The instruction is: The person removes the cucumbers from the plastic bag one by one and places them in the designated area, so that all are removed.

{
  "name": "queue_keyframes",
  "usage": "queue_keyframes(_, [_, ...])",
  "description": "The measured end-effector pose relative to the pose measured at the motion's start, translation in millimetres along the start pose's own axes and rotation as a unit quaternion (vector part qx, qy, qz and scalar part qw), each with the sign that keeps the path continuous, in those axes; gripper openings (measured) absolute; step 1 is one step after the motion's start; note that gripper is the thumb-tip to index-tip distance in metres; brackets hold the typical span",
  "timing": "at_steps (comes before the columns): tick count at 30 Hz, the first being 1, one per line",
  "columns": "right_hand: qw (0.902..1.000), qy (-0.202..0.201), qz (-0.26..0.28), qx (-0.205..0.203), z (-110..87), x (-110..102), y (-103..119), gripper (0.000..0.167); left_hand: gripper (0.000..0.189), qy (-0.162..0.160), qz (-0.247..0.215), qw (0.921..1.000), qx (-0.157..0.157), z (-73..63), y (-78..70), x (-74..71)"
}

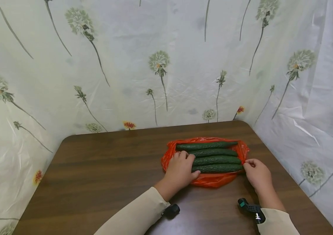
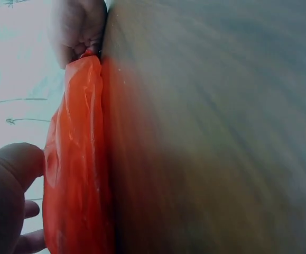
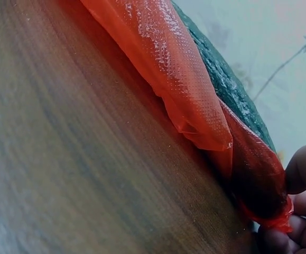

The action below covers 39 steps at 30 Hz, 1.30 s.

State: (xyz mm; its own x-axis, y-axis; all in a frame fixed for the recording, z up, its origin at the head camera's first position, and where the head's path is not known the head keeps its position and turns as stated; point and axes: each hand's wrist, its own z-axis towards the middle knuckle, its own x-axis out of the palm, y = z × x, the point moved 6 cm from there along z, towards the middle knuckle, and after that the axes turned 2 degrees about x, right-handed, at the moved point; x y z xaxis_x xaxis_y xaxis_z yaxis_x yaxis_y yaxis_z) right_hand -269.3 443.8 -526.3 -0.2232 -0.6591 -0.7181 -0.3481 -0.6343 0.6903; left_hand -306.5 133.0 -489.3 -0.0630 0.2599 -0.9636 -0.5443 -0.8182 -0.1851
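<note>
Several dark green cucumbers (image 1: pixel 216 160) lie side by side in an opened red plastic bag (image 1: pixel 213 180). My left hand (image 1: pixel 181 168) rests over their left ends, its fingers spread across the cucumbers and the thumb at the near side. In the left wrist view, that thumb touches the side of the red bag (image 2: pixel 76 159). At the bag's right end, my right hand (image 1: pixel 259 173) pinches the edge of the plastic between thumb and fingers. The right wrist view shows the gathered red plastic (image 3: pixel 269 206) at those fingertips, with one cucumber (image 3: pixel 226 79) showing above the folded rim.
The bag lies on a brown wooden table (image 1: pixel 104 176), toward its right side. Behind and beside the table hangs a pale curtain (image 1: pixel 125 65) with a dandelion print. A black wrist camera (image 1: pixel 251 209) sits at the right wrist, another (image 1: pixel 171 211) at the left.
</note>
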Motion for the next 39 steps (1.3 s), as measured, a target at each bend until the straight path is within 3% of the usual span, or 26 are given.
queue_keyframes(4, [1.0000, 0.002, 0.001, -0.003, 0.6, 0, 1, 0.047, 0.062, 0.001, -0.005, 1.0000, -0.007, 2.9, -3.3, 2.0])
queue_keyframes(12, [0.9999, 0.011, 0.000, -0.003, 2.1, -2, 1, 0.048, 0.065, 0.018, 0.018, 0.9996, 0.008, 10.4, -13.3, 3.8])
queue_keyframes(15, [0.9999, 0.012, 0.004, -0.007, 5.0, -2, 3, 0.049, 0.063, 0.010, 0.023, 0.9996, 0.014, 15.5, -17.0, -0.2])
queue_keyframes(18, [0.9999, 0.014, 0.007, -0.007, 6.5, -1, 4, 0.050, 0.062, 0.005, 0.010, 0.9998, 0.017, 19.1, -20.8, -3.5])
queue_keyframes(25, [0.9998, 0.019, 0.005, -0.001, 2.5, 0, -3, 0.048, 0.065, 0.045, -0.021, 0.9988, -0.004, 19.4, -27.5, 4.0])
queue_keyframes(39, [0.9998, 0.017, 0.006, -0.005, 1.2, 1, -2, 0.048, 0.063, 0.051, -0.030, 0.9982, 0.006, 25.1, -41.5, 13.8])
